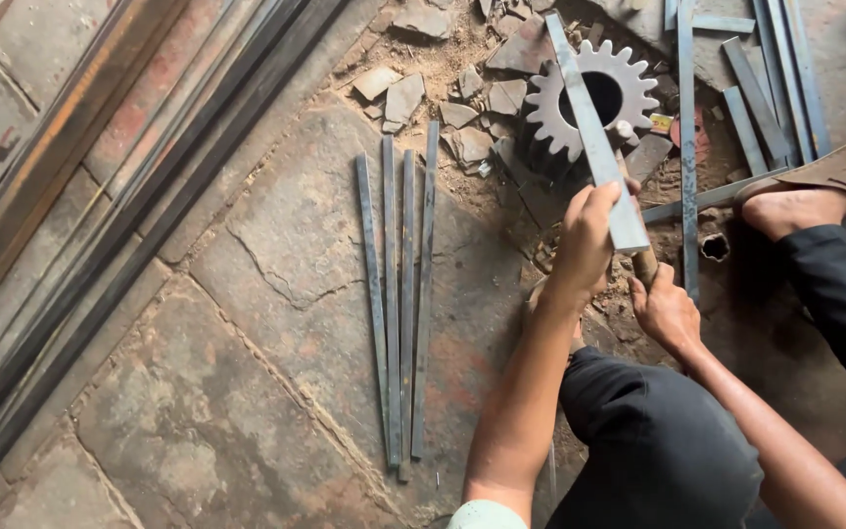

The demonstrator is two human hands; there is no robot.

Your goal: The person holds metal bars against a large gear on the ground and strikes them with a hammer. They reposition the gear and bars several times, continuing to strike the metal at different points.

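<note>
Flat steel strip (594, 137) rests across the toothed gear (594, 96), mid-hammering.
Our left hand (587, 240) grips the strip; our right hand (665, 312) clenches the hammer handle (644, 263). Four finished-looking strips (399, 294) lie mid-floor (276, 255).

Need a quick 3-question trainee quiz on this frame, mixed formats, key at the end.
1. True or false: the left hand holds a flat metal strip that lies across the toothed gear.
2. Multiple choice: the right hand grips
A. a wooden tool handle
B. a loose stone
C. the sandal
3. Fill in: the four loose metal bars left of the hands lie side by side on the ____ floor.

Key: 1 true; 2 A; 3 stone.
</note>
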